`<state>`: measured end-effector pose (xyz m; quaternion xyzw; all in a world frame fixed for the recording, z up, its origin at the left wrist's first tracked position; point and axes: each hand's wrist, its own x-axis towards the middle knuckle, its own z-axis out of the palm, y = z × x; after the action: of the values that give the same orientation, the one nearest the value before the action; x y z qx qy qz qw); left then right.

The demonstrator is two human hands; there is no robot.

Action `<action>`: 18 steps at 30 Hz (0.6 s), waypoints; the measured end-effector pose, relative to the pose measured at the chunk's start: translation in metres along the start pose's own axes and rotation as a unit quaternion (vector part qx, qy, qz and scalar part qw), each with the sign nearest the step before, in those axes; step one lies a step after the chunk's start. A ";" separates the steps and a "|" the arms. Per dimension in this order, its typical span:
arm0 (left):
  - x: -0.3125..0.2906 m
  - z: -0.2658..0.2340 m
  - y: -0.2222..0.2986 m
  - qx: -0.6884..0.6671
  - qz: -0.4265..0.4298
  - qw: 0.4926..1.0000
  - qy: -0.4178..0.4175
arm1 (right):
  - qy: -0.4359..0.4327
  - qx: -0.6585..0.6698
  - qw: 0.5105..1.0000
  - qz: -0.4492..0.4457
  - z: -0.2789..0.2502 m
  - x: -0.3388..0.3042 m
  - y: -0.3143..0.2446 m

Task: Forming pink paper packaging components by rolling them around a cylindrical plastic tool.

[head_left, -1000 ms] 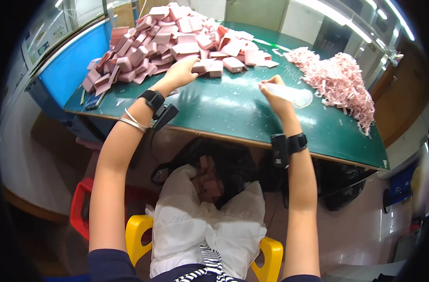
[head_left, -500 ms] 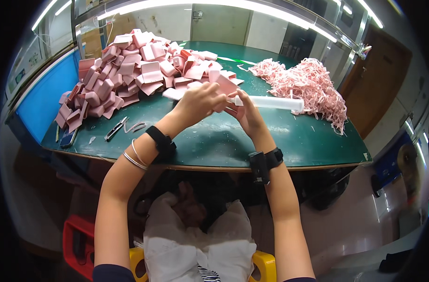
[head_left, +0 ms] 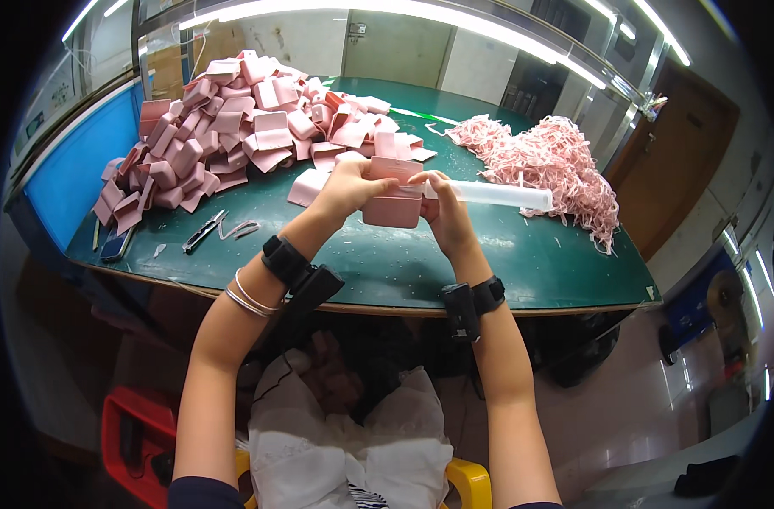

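Holding a pink folded piece [head_left: 393,202] above the green counter [head_left: 522,263], both hands meet near the middle of the view. The left hand [head_left: 350,188] is closed on the piece's left and upper edge, thumb on the near face. The right hand [head_left: 442,212] grips its right edge, fingertips [head_left: 421,179] at the top corner; the same hand also carries a clear plastic tube [head_left: 497,195] that runs out to the right, level, over the counter. The piece is lifted off the surface, not resting on it.

Behind the hands, a large heap of like pink pieces [head_left: 234,127] covers the far left of the counter, with one loose piece [head_left: 306,187] lying just beside the left hand. A pile of pale pink strips [head_left: 548,161] sits at the far right, well apart from the heap. Small snips [head_left: 203,231] and a bent pink scrap [head_left: 238,229] lie near the front left edge. A dark flat object [head_left: 115,244] rests at the left corner; its kind cannot be told.

Each wrist bears a black strap-on device, left [head_left: 289,261] and right [head_left: 476,301]; thin bangles [head_left: 247,299] ring the left forearm. A white cloth [head_left: 353,450] lies on the lap, above a yellow seat [head_left: 467,479]. A red stool [head_left: 136,433] stands at lower left.
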<state>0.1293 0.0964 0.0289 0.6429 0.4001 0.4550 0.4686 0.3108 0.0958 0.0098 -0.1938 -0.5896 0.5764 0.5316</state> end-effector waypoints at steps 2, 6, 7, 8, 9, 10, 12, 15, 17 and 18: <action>0.000 0.005 -0.016 0.017 0.088 0.996 0.027 | 0.020 -0.038 0.999 -0.034 0.001 0.001 0.001; -0.004 0.004 -0.028 0.052 0.103 0.993 0.030 | 0.040 -0.039 0.997 -0.061 0.007 -0.001 0.000; -0.006 0.004 -0.027 0.066 0.086 0.994 0.025 | 0.040 -0.041 0.997 -0.059 0.007 -0.002 -0.001; -0.007 0.004 -0.025 0.064 0.085 0.994 0.025 | 0.029 -0.046 0.997 -0.052 0.006 -0.002 -0.001; -0.007 0.005 -0.024 0.064 0.090 0.993 0.036 | 0.018 -0.049 0.998 -0.043 0.006 -0.003 -0.002; -0.007 0.006 -0.023 0.064 0.095 0.992 0.046 | 0.006 -0.052 0.998 -0.035 0.005 -0.003 -0.001; -0.006 0.007 -0.024 0.064 0.097 0.991 0.059 | 0.009 -0.065 0.997 -0.033 0.003 -0.004 0.000; -0.004 0.006 -0.028 0.076 0.118 0.988 0.060 | 0.014 -0.088 0.996 -0.031 0.003 -0.003 0.001; -0.005 0.005 -0.028 0.072 0.118 0.989 0.059 | 0.005 -0.098 0.995 -0.033 0.004 -0.002 0.001; -0.005 0.005 -0.027 0.068 0.120 0.989 0.056 | 0.001 -0.104 0.994 -0.034 0.004 -0.002 0.001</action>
<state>0.1305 0.0973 0.0009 0.6900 0.3755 0.5154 0.3424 0.3078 0.0927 0.0086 -0.2286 -0.6518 0.4936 0.5285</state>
